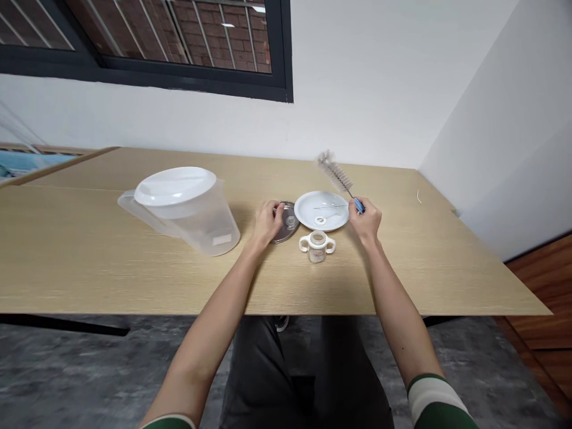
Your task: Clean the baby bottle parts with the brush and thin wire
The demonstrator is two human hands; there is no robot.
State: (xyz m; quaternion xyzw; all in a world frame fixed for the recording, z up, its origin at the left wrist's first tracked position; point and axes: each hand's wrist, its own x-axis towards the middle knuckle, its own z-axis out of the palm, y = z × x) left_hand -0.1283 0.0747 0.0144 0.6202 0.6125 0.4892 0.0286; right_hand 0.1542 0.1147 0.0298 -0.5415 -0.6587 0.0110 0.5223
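Right grip (365, 220) pinches a bottle brush (335, 173), nice control; left grip (268, 223) sits on a steel lid (290, 221) at the plate's (322, 202) 9 o'clock, hold unclear.

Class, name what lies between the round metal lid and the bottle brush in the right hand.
A white plate lies there, seen in the head view.

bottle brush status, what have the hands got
Right hand gripping blue-handled bottle brush over white plate. Left hand on metal lid. Two-handled cup just in front of plate.
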